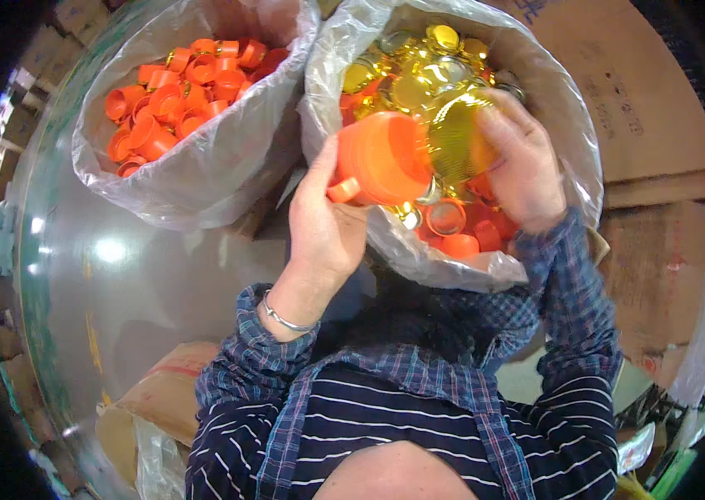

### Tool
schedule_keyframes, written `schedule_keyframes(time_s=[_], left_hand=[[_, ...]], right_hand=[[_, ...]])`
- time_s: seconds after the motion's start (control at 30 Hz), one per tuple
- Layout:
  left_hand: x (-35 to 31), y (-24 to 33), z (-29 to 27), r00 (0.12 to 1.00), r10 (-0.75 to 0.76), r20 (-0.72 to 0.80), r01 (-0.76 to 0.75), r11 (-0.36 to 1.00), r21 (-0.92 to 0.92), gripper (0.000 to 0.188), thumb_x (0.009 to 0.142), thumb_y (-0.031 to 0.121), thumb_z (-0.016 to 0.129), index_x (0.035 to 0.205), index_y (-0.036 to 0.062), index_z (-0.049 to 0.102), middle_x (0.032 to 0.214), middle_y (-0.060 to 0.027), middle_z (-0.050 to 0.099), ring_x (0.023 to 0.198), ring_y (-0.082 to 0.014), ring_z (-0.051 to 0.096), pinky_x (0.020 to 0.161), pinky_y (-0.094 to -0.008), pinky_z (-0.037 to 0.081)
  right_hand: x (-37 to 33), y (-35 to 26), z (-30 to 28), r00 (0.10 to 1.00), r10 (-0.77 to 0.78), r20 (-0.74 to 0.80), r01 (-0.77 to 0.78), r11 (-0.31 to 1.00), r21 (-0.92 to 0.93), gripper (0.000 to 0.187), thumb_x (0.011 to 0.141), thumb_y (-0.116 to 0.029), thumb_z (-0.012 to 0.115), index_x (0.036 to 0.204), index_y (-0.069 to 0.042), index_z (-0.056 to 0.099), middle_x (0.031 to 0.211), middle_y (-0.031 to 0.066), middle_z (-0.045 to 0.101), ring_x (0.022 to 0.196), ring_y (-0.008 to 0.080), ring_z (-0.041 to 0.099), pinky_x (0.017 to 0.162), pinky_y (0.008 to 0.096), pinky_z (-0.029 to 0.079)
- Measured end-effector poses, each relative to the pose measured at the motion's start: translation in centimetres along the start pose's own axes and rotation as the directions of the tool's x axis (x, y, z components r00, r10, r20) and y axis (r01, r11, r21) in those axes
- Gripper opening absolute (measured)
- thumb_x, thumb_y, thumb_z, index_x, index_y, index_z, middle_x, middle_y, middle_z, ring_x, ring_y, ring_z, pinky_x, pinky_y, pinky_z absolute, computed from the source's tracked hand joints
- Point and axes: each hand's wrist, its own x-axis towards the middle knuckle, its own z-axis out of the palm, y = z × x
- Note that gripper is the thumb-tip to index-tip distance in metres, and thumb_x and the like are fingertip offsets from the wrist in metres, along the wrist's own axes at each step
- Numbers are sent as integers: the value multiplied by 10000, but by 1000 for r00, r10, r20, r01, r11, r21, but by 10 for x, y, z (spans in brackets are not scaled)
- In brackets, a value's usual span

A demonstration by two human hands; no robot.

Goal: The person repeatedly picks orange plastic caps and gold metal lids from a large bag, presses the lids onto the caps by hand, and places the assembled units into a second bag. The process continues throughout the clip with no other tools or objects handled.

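My left hand is closed around an orange plastic cup with a small handle, its mouth tilted to the right. My right hand grips a shiny gold cap with a ribbed side, close to the cup's mouth. Motion blurs the gold cap, and whether it touches the cup I cannot tell. Both hands are over a bag-lined container that holds several loose gold caps and orange cups.
To the left stands a second container lined with a clear bag, heaped with orange cups, some with gold bands. Large cardboard boxes line the right side. A cardboard carton lies on the grey floor at lower left.
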Motion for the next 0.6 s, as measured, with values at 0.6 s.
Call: schedule_keyframes(time_s=[0.6], left_hand=[[-52, -27, 12, 984, 158, 82, -172, 960, 222, 353, 1052, 286, 500, 1259, 10, 573, 1180, -86, 647, 1069, -169, 631, 948, -302, 500]], right_hand=[[-58, 58, 72, 651, -752, 106, 502, 321, -803, 663, 868, -325, 655, 1383, 55, 483, 1367, 262, 508, 1232, 414, 497, 1055, 479, 382]])
